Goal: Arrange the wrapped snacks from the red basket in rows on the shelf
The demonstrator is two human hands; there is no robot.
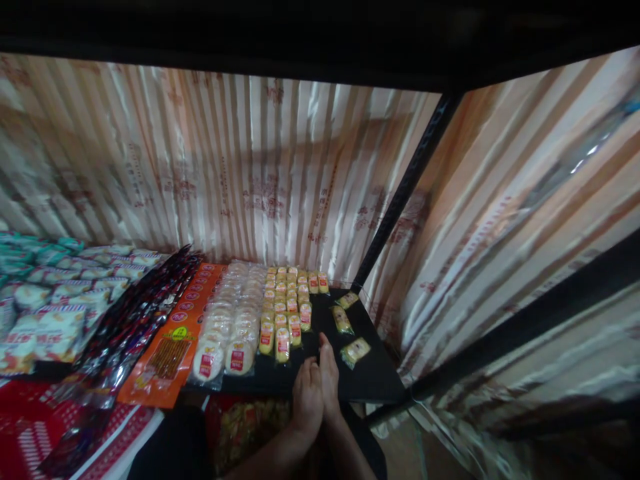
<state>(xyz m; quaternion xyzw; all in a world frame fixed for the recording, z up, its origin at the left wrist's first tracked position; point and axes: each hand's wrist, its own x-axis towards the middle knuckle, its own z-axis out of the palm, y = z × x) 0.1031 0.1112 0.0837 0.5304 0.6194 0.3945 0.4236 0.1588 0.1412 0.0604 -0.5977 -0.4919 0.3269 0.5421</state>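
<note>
My left hand (307,395) and my right hand (329,375) are side by side over the front edge of the black shelf (370,383), palms turned toward each other and touching. The right fingers stretch forward, lying flat. The left fingers look bent inward; whatever is between the palms is hidden. Just beyond, to the left, small yellow snack packs (283,343) with red labels stand in rows. To the right of my hands lie three loose yellow packs, the nearest pack (356,351) close to the right fingers.
Left along the shelf are round white crackers in clear wrap (239,357), orange snack packets (157,363), dark shiny packets (135,320), and white bags (50,330). Black metal posts (405,190) and a low top panel (250,40) frame the space. A striped plastic sheet (280,167) hangs behind.
</note>
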